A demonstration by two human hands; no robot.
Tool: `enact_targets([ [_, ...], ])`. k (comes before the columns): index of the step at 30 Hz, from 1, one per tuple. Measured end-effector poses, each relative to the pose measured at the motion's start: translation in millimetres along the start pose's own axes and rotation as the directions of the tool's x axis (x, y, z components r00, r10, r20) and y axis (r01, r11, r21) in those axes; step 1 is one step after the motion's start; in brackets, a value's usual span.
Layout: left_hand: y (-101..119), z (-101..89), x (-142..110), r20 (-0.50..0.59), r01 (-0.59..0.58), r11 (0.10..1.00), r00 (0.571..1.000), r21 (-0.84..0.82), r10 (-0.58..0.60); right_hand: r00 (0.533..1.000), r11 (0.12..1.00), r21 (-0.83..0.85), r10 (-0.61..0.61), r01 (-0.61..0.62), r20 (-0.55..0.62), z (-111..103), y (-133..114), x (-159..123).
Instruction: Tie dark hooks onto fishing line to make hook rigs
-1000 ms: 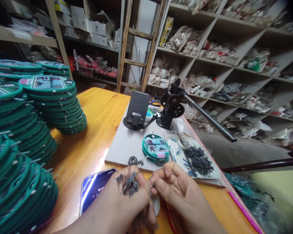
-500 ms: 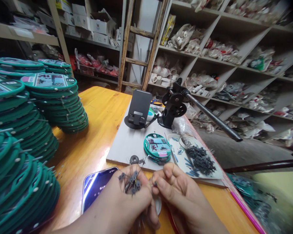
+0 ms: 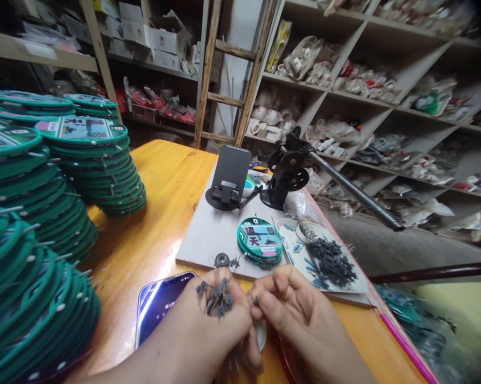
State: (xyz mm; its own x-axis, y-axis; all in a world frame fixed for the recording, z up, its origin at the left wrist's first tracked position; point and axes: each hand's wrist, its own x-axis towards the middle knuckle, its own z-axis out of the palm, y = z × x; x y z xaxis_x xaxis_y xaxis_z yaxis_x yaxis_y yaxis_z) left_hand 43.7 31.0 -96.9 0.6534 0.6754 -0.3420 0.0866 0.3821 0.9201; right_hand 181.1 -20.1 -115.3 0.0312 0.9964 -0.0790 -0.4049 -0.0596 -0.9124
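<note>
The left hand (image 3: 208,325) holds a bunch of small dark beads on thin lines (image 3: 217,296), just in front of the grey board (image 3: 208,234). The right hand (image 3: 292,314) pinches one line end beside them. I judge the threading step is ongoing; the next move needs a precise pinch.

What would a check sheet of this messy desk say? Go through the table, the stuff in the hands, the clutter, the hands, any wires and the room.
Surface: orange table with a grey board on it.
Job's things: bunch of small dark pieces held in the left hand; more heaped on a tray.
Clutter: green disc stacks, one disc on the board, phone, stand, geared winder.
Hands: left hand grips the bunch; right hand pinches at it.
Cables: nothing seen.
Surroundings: shelves of bagged goods, ladder.
</note>
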Motion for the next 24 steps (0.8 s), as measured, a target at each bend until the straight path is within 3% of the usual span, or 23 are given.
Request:
enact_targets([
  [6, 5.5, 0.0, -3.7, -0.013, -0.035, 0.996, 0.999, 0.078, 0.036, 1.0, 0.999, -0.028, -0.028, 0.028, -0.003, -2.3, 0.8, -0.5],
  [12, 4.7, 1.2, -1.7, -0.051, -0.029, 0.99, 0.998, 0.138, 0.036, 0.998, 0.996, 0.078, 0.037, -0.04, 0.042, -0.6, -0.9, -0.6],
  [18, 5.4, 1.5, -4.0, -0.028, -0.009, 0.995, 1.0, 0.098, 0.012, 0.999, 0.999, 0.025, 0.039, -0.038, -0.01, -0.9, -1.2, -2.5],
  [24, 5.4, 4.4, -1.5, -0.093, 0.01, 0.991, 0.996, 0.133, 0.003, 0.994, 0.991, 0.105, 0.079, -0.087, 0.082, -1.6, -2.6, -1.2],
])
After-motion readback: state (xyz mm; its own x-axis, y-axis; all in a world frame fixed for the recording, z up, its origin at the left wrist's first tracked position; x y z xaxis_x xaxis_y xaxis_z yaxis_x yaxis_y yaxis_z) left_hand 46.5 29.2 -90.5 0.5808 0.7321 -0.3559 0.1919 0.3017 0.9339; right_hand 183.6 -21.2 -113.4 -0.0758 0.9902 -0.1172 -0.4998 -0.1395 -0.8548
